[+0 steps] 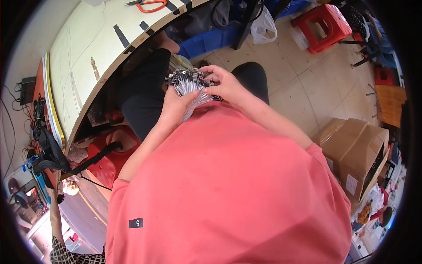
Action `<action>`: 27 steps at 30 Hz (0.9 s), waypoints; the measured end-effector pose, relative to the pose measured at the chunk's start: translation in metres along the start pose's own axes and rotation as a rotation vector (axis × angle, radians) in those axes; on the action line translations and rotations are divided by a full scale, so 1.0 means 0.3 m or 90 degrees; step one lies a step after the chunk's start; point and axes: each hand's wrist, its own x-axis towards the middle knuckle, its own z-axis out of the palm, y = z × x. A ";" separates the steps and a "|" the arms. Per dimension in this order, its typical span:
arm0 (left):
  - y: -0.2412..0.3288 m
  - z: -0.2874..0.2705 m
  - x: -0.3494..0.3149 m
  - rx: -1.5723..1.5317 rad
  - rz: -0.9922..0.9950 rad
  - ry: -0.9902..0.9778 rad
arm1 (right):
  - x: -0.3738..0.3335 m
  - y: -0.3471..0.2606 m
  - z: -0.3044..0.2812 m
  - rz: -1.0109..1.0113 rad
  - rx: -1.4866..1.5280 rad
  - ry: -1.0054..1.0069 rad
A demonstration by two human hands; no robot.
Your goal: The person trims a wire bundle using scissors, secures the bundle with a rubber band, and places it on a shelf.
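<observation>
Above my lap I hold a thick bundle of thin white cords (pixel 191 89) with small dark metal ends fanned out at the far side. My left hand (pixel 175 105) is closed round the cords from the left, its thumb lying across them. From the right, my right hand (pixel 227 86) reaches over the bundle with bent fingers, closed on the metal ends at its right edge. What exactly lies between those fingertips is too small to make out. The lower part of the bundle runs down against my red top.
A pale curved table (pixel 99 44) stands at the left, with orange-handled scissors (pixel 149 5) near its far end. Red stools (pixel 323 27), a cardboard box (pixel 351 149) and blue crates (pixel 211 40) stand around. Another person's arm (pixel 56 215) shows at lower left.
</observation>
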 end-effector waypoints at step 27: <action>-0.008 -0.015 -0.013 -0.218 0.008 0.022 | -0.004 -0.029 0.000 0.092 0.115 -0.007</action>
